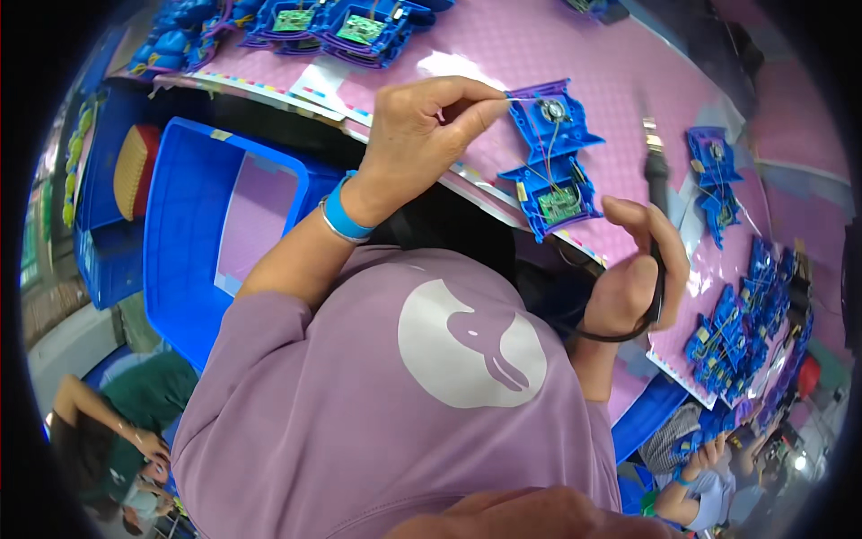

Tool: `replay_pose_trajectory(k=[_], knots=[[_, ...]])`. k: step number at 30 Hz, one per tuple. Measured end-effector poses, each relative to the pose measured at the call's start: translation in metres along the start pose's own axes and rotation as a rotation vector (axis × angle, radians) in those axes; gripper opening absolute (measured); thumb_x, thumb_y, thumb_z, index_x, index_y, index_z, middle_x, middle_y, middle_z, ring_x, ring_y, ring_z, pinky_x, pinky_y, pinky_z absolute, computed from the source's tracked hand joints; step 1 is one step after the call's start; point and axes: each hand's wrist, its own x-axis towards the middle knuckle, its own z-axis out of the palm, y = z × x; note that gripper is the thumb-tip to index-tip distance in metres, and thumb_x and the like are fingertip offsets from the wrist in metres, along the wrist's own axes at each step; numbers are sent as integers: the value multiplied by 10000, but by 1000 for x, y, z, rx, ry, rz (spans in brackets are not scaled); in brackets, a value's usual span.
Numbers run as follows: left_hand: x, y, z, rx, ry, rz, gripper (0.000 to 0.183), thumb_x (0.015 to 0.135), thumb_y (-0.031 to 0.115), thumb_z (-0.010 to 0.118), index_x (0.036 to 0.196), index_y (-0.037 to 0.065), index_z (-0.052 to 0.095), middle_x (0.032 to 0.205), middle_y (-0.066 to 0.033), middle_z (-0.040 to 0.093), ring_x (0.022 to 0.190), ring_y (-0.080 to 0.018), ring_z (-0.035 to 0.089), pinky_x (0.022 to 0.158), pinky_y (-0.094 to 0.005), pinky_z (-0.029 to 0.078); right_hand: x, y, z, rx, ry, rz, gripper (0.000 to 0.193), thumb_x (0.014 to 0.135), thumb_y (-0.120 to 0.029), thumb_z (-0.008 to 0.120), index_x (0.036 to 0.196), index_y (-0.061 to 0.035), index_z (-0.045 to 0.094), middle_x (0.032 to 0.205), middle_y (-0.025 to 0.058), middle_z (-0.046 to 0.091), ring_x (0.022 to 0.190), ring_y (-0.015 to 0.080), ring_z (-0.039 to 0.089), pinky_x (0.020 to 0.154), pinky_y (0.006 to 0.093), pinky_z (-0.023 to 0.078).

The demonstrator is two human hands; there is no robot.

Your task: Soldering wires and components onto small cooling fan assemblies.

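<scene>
Between thumb and forefinger of my left hand [417, 130], a thin pale strand of wire [518, 99] is pinched; its far end reaches over an opened blue plastic housing [582, 135]. In the upper half of that housing sits a round metal part [553, 111]; the lower half holds a green circuit board [560, 206], with thin wires joining the halves. My right hand [639, 278] is closed around a soldering iron [657, 171], whose blurred tip points up, apart from the housing on its right side. Its black cable curves below the hand.
More opened blue housings [364, 31] with boards lie at the far left of the pink table mat [628, 63]. Another housing [716, 180] is to the right, beyond the iron, and a pile of housings [741, 328] lies nearer. A blue bin [171, 242] stands left. Other people work nearby.
</scene>
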Motion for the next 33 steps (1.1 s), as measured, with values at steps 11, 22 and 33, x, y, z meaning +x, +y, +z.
replay_pose_trajectory(k=[11,22,33], knots=[[-8,-18,20,214,71,440,101,806,41,784,878,13,719,686,-70,651,520,-130,551,470,-258,414,-22,7,-6,85,-123,96,293,914,-146,538,1045,102,623,706,173,630,584,198,593,592,314,480],[-9,-25,23,287,96,510,129,787,25,789,881,21,701,684,-62,640,520,-155,551,466,-274,423,-23,13,-1,72,-126,114,303,933,-157,549,1067,103,626,673,155,619,575,188,586,561,299,476],[-8,-27,25,285,80,515,124,790,21,785,879,11,701,686,-67,644,526,-155,557,470,-277,426,-22,15,1,58,-119,115,234,907,-100,572,1025,87,649,672,139,638,573,175,613,550,277,482]])
